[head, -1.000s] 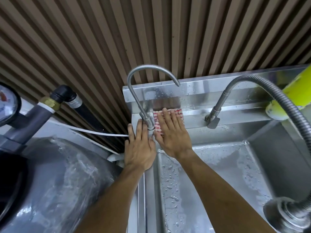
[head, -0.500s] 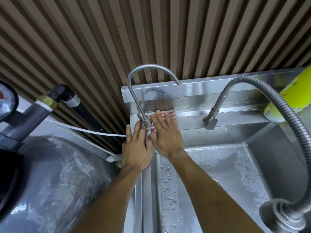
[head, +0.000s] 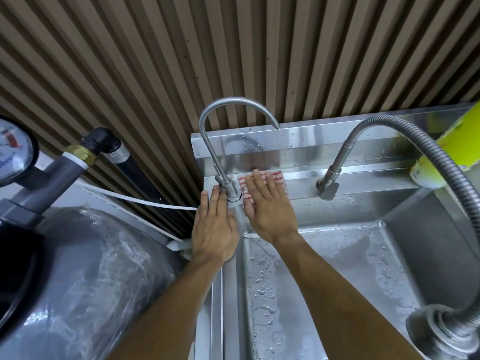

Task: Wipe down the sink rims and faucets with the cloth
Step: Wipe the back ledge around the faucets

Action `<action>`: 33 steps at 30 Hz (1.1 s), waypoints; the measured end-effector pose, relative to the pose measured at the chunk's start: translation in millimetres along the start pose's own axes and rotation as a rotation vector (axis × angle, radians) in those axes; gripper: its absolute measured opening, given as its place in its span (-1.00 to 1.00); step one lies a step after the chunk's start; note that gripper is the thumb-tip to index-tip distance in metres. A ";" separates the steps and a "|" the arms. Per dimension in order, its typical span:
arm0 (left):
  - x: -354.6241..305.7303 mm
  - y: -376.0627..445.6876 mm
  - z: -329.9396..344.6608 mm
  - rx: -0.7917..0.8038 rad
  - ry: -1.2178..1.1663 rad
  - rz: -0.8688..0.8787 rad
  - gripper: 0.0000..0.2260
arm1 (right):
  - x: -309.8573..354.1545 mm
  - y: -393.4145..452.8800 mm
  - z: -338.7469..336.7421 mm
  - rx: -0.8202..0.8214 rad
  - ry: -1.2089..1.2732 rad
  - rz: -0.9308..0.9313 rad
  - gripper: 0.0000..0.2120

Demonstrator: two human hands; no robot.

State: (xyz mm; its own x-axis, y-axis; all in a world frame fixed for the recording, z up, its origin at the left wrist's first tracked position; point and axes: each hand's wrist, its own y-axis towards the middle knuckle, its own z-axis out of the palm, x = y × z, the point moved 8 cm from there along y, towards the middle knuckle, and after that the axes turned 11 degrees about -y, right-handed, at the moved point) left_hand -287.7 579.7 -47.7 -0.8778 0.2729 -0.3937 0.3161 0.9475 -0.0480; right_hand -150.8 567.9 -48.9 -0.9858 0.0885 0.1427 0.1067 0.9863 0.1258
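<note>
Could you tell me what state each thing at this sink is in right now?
Cloth: flat on the back rim, pressed.
Right hand: flat on the cloth.
Left hand: flat on the left rim.
Gooseneck faucet: not running.
Sink basin: wet, beaded with droplets.

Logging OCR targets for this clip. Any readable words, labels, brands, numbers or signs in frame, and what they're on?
Nothing can be quoted in full.
Pressure gauge dial: red and blue print and scale marks, blurred and cut by the frame edge; unreadable.
Yellow-green bottle: small dark marks on its rim, too small to read.
Red-and-white striped cloth under the right hand: pattern only, no text.
Gooseneck faucet, sink rim: no markings visible.
</note>
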 end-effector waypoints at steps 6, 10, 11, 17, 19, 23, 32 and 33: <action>-6.0 4.6 -4.5 0.008 0.072 0.046 -0.31 | -60.3 -9.6 -15.3 -0.155 0.523 0.370 -0.51; -5.9 3.7 -4.2 0.027 0.068 0.046 -0.28 | -86.3 -34.4 -43.5 -0.607 1.216 0.916 -0.51; -4.9 3.9 -5.1 0.015 0.045 0.042 -0.32 | -82.2 -31.7 -54.8 -0.702 1.246 0.905 -0.58; 5.7 5.4 -6.9 -0.072 -0.134 0.014 -0.48 | 3.0 55.4 -62.8 -0.413 0.142 0.056 -0.39; 7.6 7.9 -6.0 -0.083 -0.171 0.011 -0.50 | 30.0 63.9 -45.9 -0.368 -0.116 -0.239 -0.31; 7.9 6.5 -4.7 -0.083 -0.173 0.009 -0.50 | 3.8 55.0 -47.9 -0.441 -0.346 -0.332 -0.38; 7.8 7.4 -4.4 -0.096 -0.201 -0.006 -0.53 | -24.6 55.1 -54.3 -0.367 -0.185 -0.043 -0.38; 8.1 6.9 -4.7 -0.099 -0.216 -0.006 -0.55 | -7.5 57.0 -51.0 -0.350 -0.229 -0.192 -0.36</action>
State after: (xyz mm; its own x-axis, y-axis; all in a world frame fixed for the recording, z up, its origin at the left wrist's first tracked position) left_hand -294.2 589.3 -46.9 -0.7787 0.2357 -0.5814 0.2654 0.9635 0.0351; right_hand -130.7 616.4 7.3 -0.9911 -0.0237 -0.1312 -0.0818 0.8852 0.4580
